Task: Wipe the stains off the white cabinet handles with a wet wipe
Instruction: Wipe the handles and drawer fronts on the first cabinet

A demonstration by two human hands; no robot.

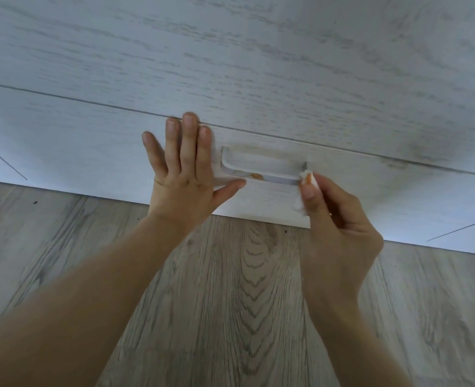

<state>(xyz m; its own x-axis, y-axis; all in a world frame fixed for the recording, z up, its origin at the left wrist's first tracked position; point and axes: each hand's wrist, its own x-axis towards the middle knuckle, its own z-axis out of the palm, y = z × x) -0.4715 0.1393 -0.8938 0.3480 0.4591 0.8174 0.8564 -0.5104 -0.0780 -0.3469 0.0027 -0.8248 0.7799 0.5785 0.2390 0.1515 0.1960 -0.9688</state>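
Two bare forearms are seen nearest the camera, rising from 7 and 5 o'clock over a grey wood-grain floor [247, 303]. At centre, the left hand [183, 174] is laid flat against the white cabinet front [91, 141], its fingers straight and slightly spread, the thumb stretched toward 3 o'clock just under the handle's left end. A white cabinet handle [261, 169] is set just right of that hand; an orange stain [256, 176] is visible on its lower edge. At the handle's right end, a small wadded wet wipe [304, 177], tinged orange, is pinched between thumb and curled fingers of the right hand [334, 219] and pressed against the handle.
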